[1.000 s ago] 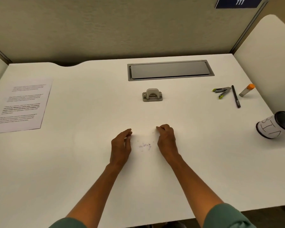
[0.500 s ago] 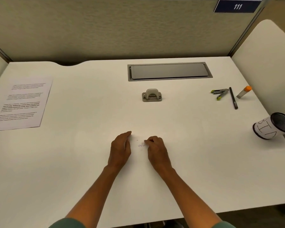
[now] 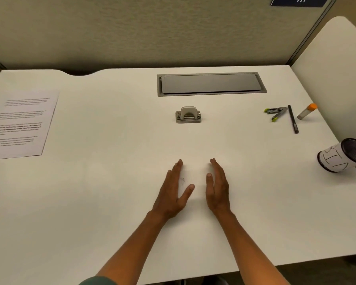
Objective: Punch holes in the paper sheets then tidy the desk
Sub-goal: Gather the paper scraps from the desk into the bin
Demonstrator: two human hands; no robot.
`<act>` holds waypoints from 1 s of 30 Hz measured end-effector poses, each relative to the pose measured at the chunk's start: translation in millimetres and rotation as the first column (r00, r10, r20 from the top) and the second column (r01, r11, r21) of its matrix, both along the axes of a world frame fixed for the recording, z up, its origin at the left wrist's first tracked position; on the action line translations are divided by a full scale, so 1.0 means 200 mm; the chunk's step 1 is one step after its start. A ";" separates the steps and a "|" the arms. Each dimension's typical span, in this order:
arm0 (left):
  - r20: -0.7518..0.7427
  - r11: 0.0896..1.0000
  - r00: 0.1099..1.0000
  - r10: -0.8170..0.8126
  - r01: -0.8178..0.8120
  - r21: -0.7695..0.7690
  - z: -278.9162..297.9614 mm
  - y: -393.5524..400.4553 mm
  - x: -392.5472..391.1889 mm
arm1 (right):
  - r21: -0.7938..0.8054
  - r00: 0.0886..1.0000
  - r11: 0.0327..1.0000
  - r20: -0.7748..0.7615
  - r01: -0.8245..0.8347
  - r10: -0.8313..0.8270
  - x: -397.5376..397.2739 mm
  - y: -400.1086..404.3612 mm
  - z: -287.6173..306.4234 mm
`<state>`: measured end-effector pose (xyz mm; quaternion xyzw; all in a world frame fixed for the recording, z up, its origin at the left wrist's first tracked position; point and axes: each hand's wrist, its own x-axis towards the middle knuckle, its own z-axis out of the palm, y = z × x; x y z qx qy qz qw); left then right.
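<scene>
**Hands flat on edge, scraps in between**

Both hands sit near the front-middle of the counter (image 3: 90,202), fingers straight and held together, holding nothing. Left hand (image 3: 172,192) has its thumb sticking out to the right; right hand (image 3: 217,190) stands on its little-finger edge with the palm facing left. They're close together but not touching, with a narrow gap of counter between them.

In that gap, right by the left hand's fingers, there's a tiny bit of dark speckle, the scraps (image 3: 182,179). Too small to say much more about them.

Straight past the hands, well apart from them, the punch (image 3: 188,115) sits flat on the counter, a small grey metal one. Behind it there's a grey hatch (image 3: 211,83) set into the counter near the back wall.

The paper (image 3: 22,124) lies flat at the far left, printed text up, partly cut off by the frame edge.

Over on the right: a stapler (image 3: 275,113) with green tips lying splayed open, a black pen (image 3: 293,119) just beside it, then a glue stick (image 3: 307,111) with an orange cap. Nearer and at the right edge, a mesh cup (image 3: 343,154) wrapped in white paper lies tipped on its side, its mouth facing right.
</scene>
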<state>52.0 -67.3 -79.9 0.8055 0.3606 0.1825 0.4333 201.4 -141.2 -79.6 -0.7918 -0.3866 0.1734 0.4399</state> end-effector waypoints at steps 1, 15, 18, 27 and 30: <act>0.004 1.000 1.000 -0.016 0.016 0.004 0.00 -0.02 0.04 | 0.009 1.000 1.000 -0.009 -0.013 0.013 -0.02 0.00 0.00; 0.191 0.975 0.957 0.220 -0.210 -0.069 0.04 0.03 0.00 | 0.027 0.999 0.999 -0.016 -0.041 0.042 -0.04 0.00 0.01; 0.168 0.943 0.928 0.333 -0.331 -0.039 0.03 0.14 -0.15 | -0.018 0.996 0.996 0.000 -0.085 0.085 -0.06 0.02 -0.01; 0.125 0.909 0.901 0.416 -0.417 -0.019 0.03 0.24 -0.38 | -0.089 0.957 0.953 -0.038 -0.289 0.287 -0.36 0.22 -0.01; 0.076 0.919 0.916 0.393 -0.394 -0.006 0.02 0.23 -0.39 | -0.068 0.945 0.944 -0.066 -0.324 0.319 -0.42 0.25 0.00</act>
